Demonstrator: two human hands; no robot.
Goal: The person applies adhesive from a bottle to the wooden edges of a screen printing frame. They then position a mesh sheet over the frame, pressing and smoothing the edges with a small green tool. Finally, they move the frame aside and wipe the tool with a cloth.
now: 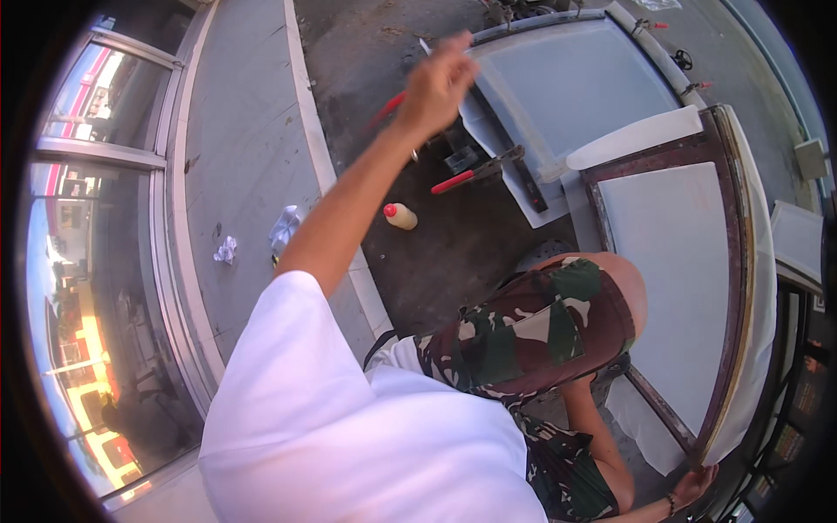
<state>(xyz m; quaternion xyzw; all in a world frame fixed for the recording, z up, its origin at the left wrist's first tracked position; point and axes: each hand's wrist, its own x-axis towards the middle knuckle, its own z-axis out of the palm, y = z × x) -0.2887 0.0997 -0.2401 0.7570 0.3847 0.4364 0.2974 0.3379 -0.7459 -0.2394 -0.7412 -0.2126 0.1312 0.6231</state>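
My left hand [440, 87] is raised at the far end of my outstretched arm, fingers partly bent and apart, with nothing visible in it. It hovers near the left edge of a large frame with whitish sheeting [575, 83], to which clamps are fixed. At lower right, my right hand [695, 486], a dark beaded bracelet at its wrist, grips the near corner of a dark brown wooden frame [743, 296]. A pale sheet fills that frame, and loose white cloth [760, 349] hangs along its outer side. The frame stands tilted beside my bare knee [626, 292].
On the dark floor stands a pale bottle with a red cap [401, 216]. A red-handled clamp [462, 180] sits by the large frame's near left corner. Crumpled white scraps [285, 228] lie on the grey tiled ledge [240, 113]. Glass panes [105, 322] line the left side.
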